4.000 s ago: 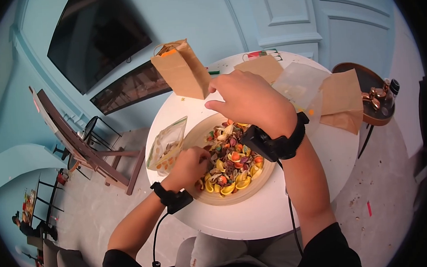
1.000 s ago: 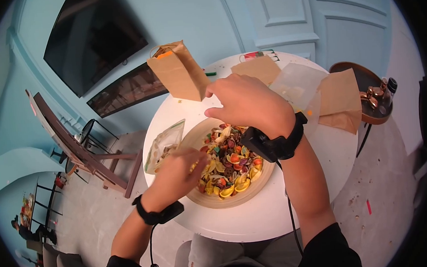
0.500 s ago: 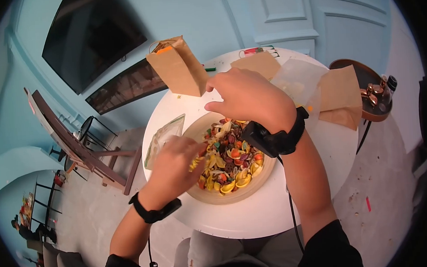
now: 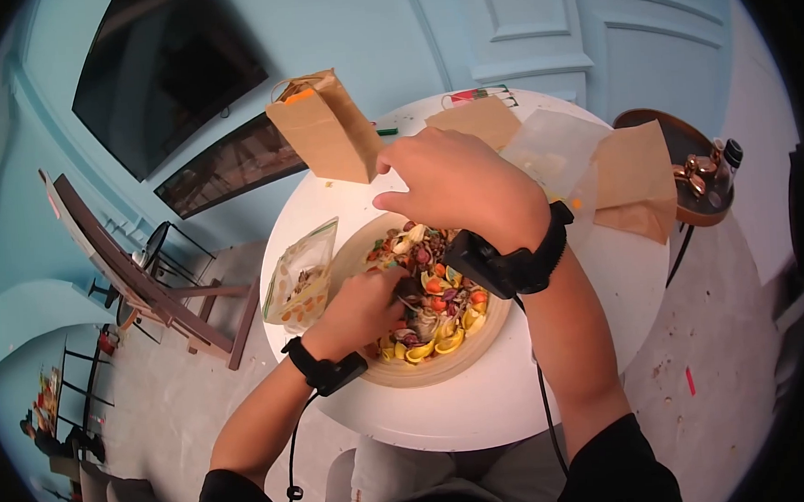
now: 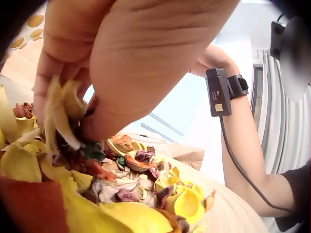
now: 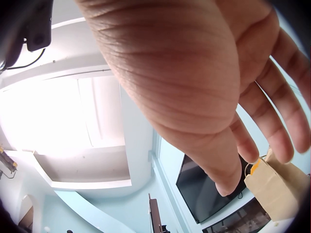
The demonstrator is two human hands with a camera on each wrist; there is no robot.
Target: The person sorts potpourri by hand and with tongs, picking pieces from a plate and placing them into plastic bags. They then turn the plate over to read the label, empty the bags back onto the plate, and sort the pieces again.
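Note:
Dried potpourri [image 4: 441, 290], with yellow cups, orange pieces and purple petals, is heaped on a round wooden plate [image 4: 428, 376]. My left hand [image 4: 361, 310] reaches into the left side of the heap. In the left wrist view its thumb and fingers pinch pale yellow petals [image 5: 60, 114] among darker bits; the fingertips are partly hidden. Palm down over the plate's far side, my right hand [image 4: 462, 178] holds nothing; in the right wrist view its fingers [image 6: 274, 114] are loosely extended. Left of the plate, a clear zip bag [image 4: 307, 271] with orange dots holds some brownish bits.
A brown paper bag [image 4: 330, 131] stands at the back left of the white round table [image 4: 403, 426]. Flattened brown paper [image 4: 635, 181] and a translucent sheet [image 4: 552, 141] lie at the right. Beyond them is a side tray [image 4: 694, 210] with copper-coloured ornaments and a bottle.
My left hand lifts toward the plate's left edge near the zip bag, fingers spread, then comes down and right into the potpourri, pinching petals. My right hand stays nearly in place.

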